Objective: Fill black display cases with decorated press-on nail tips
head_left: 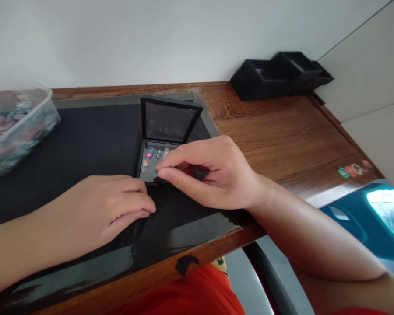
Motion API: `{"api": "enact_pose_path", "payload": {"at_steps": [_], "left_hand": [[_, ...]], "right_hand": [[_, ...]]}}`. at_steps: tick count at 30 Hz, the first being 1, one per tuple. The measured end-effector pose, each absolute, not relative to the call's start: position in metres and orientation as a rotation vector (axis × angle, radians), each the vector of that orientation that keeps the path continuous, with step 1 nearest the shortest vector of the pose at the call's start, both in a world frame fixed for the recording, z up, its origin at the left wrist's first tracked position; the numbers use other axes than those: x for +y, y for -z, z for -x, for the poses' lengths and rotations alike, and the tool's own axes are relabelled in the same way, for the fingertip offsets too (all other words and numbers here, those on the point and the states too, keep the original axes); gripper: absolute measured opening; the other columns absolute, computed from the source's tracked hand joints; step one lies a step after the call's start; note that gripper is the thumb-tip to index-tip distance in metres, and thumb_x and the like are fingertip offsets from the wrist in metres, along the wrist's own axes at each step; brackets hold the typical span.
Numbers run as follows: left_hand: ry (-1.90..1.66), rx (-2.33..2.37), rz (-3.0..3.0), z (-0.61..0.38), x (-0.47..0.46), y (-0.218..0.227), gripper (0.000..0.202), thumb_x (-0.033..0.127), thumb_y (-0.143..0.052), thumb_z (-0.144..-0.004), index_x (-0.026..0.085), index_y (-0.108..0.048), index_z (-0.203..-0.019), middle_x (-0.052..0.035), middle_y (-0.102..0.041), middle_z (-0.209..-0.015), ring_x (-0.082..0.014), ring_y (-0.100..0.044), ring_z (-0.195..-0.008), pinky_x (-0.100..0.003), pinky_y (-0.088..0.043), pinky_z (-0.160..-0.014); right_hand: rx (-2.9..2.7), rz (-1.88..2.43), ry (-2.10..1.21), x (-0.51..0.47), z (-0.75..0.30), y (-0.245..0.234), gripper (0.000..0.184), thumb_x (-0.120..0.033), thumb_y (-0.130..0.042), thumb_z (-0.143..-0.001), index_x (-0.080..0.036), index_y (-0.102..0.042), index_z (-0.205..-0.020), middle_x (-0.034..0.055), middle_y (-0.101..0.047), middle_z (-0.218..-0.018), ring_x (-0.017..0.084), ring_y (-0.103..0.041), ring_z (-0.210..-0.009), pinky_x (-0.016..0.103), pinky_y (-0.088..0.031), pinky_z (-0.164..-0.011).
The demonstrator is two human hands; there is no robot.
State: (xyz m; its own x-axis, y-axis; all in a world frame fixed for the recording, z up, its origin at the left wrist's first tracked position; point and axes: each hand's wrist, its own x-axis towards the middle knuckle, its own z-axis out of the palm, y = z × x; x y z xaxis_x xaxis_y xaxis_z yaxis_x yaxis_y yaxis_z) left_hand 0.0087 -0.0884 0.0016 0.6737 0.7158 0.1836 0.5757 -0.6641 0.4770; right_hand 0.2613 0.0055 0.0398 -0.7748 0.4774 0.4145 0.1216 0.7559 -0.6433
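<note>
A small black case (167, 131) stands open on a black mat (85, 140), its lid upright and facing me. Inside its base lie several small coloured pieces (153, 155) in rows. My right hand (210, 173) reaches over the base from the right, thumb and forefinger pinched together over the pieces; what they hold, if anything, is too small to name. My left hand (108, 205) rests on the mat just left of the case's front corner, fingers curled together against the mat with nothing visible in them.
A clear plastic tub (18, 124) of mixed coloured items sits at the far left. Black stacked trays (279, 74) stand at the back right on the wooden table (282, 135). A few small coloured pieces (353, 169) lie near the table's right edge.
</note>
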Motion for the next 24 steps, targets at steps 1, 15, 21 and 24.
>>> {"api": "enact_pose_path", "payload": {"at_steps": [1,15,21,24], "left_hand": [[-0.539,1.022,-2.474,-0.009,-0.089,-0.002,0.034,0.031,-0.049,-0.118,0.028,-0.082,-0.11,0.0014,-0.082,-0.104,-0.0152,-0.079,-0.089,-0.029,-0.06,-0.077],[-0.728,1.019,-1.673,-0.019,-0.098,-0.014,0.023,0.031,-0.059,-0.114,0.03,-0.076,-0.099,0.0094,-0.079,-0.084,-0.0039,-0.072,-0.073,-0.006,-0.055,-0.064],[-0.785,0.955,-1.538,-0.024,-0.093,-0.015,0.024,0.022,-0.061,-0.111,0.028,-0.079,-0.097,0.0079,-0.08,-0.083,-0.0034,-0.073,-0.074,-0.005,-0.056,-0.068],[-0.753,0.945,-1.498,-0.026,-0.091,-0.017,0.024,0.021,-0.065,-0.108,0.026,-0.081,-0.092,0.0067,-0.082,-0.083,-0.0048,-0.074,-0.073,-0.006,-0.054,-0.063]], "right_hand": [[-2.385,0.454,-0.832,0.006,-0.261,-0.04,0.019,-0.025,-0.07,-0.109,-0.014,-0.082,-0.098,-0.0005,-0.082,-0.084,0.006,-0.064,-0.065,0.023,-0.047,-0.063],[-2.408,0.021,-1.084,0.012,-0.267,-0.036,0.014,-0.015,-0.07,-0.108,-0.012,-0.083,-0.115,0.0037,-0.077,-0.103,0.005,-0.071,-0.09,0.017,-0.059,-0.084],[-2.375,-0.011,-1.078,0.01,-0.262,-0.032,0.011,-0.022,-0.081,-0.103,-0.015,-0.083,-0.112,0.0016,-0.08,-0.096,0.004,-0.072,-0.082,0.015,-0.058,-0.081],[-2.351,-0.029,-1.089,0.006,-0.26,-0.029,0.007,-0.022,-0.08,-0.103,-0.017,-0.082,-0.108,0.0006,-0.082,-0.095,0.004,-0.073,-0.082,0.013,-0.058,-0.081]]}}
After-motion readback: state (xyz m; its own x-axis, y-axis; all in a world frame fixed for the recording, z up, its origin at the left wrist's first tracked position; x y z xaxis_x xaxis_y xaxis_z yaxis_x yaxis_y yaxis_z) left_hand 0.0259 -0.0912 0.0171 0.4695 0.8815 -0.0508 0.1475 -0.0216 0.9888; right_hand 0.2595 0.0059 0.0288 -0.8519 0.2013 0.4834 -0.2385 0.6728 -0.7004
